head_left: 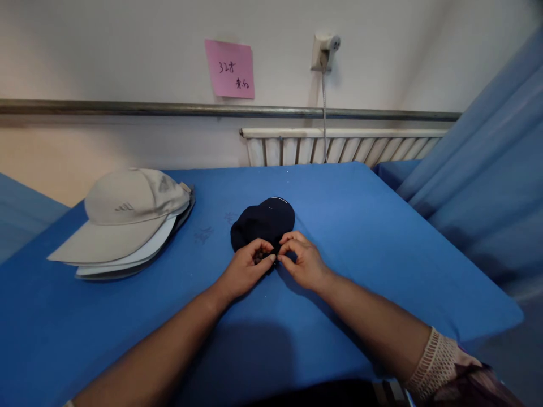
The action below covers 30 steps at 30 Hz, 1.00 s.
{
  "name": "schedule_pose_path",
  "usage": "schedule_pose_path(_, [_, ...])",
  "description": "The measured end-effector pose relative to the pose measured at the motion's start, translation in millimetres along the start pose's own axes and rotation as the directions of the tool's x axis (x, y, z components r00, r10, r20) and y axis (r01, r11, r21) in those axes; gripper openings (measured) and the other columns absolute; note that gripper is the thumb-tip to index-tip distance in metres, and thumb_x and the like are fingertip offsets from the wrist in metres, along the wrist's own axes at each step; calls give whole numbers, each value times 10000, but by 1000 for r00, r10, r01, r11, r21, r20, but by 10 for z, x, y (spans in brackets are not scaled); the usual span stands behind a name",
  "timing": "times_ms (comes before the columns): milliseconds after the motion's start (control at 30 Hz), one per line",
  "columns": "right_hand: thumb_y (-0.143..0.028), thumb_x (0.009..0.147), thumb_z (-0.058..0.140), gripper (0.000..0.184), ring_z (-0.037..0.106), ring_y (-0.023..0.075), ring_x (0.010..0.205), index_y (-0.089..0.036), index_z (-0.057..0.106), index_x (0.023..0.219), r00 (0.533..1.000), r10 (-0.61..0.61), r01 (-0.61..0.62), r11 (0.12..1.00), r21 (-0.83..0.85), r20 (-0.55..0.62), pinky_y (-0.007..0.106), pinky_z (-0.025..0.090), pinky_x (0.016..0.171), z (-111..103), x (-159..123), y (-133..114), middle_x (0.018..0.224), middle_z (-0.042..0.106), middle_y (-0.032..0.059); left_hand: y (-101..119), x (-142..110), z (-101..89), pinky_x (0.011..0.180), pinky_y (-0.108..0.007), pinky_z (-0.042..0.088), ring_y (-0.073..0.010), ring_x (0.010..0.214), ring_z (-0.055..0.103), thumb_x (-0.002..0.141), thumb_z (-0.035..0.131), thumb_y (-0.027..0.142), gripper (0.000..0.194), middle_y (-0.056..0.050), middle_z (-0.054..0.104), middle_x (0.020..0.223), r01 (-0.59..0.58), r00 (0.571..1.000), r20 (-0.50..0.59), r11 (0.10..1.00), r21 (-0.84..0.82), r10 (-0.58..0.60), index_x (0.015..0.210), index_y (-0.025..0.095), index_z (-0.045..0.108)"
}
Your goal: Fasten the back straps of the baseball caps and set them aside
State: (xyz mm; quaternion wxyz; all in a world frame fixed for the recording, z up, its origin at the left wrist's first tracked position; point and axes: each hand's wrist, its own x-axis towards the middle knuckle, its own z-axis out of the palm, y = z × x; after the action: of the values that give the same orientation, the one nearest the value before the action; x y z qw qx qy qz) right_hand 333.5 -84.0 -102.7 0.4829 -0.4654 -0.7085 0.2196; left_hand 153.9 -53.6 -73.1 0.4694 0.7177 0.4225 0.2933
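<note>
A dark navy cap (258,223) lies on the blue-covered table (339,215), its brim pointing away to the upper right. At the cap's near edge, my left hand (250,264) pinches the material between thumb and fingers. Close beside it, my right hand (303,261) is also closed in a pinch on the same edge, its fingertips almost meeting the left thumb. The small part of the cap between the fingertips is too dark and covered to make out.
Several caps are stacked on the left, a beige one (123,198) on top. Behind the table are a metal rail (169,108), a white radiator (348,148) and a socket (321,53) with a hanging cord. A pink note (231,70) is on the wall; a blue curtain (487,152) hangs at right.
</note>
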Motion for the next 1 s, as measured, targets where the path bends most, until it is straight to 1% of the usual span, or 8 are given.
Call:
schedule_pose_path(200, [-117,773,607,104,631,194,975,-217,578,765,999,-36,36,999,24,-3,354,523,854,-11,13,-5,1017,620,68,-6,5,13,530,-232,401,-106,568,502,816,586,289,109,36,550,696,17,999,-38,994,111,-12,816,182,566])
schedule_pose_path(367, [-107,743,600,121,642,191,904,-215,556,710,995,37,-32,998,60,-91,353,520,829,-61,45,47,962,645,64,-20,26,-36,541,-238,443,-112,573,547,826,546,241,59,27,557,701,28,996,-85,999,25,-26,809,184,543])
schedule_pose_path(467, [-112,749,600,119,647,191,893,-214,559,704,993,71,-64,995,80,-93,357,519,830,-79,56,66,946,658,62,-27,27,-65,559,-258,473,-125,593,572,851,556,294,109,20,565,722,13,998,-59,1000,-9,-14,849,185,547])
schedule_pose_path(567, [-113,749,599,114,649,190,897,-213,561,710,995,66,-59,995,86,-79,357,519,834,-80,56,66,941,661,60,3,4,-69,631,-292,482,-160,699,613,829,631,352,206,-12,642,831,-50,998,-18,979,196,55,951,190,591])
schedule_pose_path(633, [-117,750,596,106,648,187,895,-211,562,717,996,51,-45,995,86,-69,352,519,832,-78,54,65,939,655,62,34,-17,-56,683,-312,476,-186,771,630,791,681,338,260,-27,674,902,-105,994,7,922,372,110,999,198,610])
schedule_pose_path(733, [-123,751,591,98,647,183,886,-210,557,723,998,29,-23,996,90,-62,347,520,827,-75,59,71,933,647,63,67,-34,-34,703,-316,462,-198,809,636,817,640,287,214,-41,686,929,-160,984,19,845,510,175,1008,193,628])
schedule_pose_path(833, [-118,745,585,107,648,181,878,-214,545,721,998,23,-18,996,89,-62,342,522,813,-73,72,85,926,649,58,67,-26,-39,681,-298,454,-180,769,634,860,581,268,158,-37,689,887,-186,979,19,839,511,205,973,183,652])
schedule_pose_path(1000, [-115,737,582,115,646,174,842,-218,533,721,998,-5,11,995,99,-61,340,524,793,-83,94,112,903,650,51,45,3,-95,693,-275,467,-159,745,636,897,553,314,195,-19,706,860,-189,981,27,897,400,194,959,194,694])
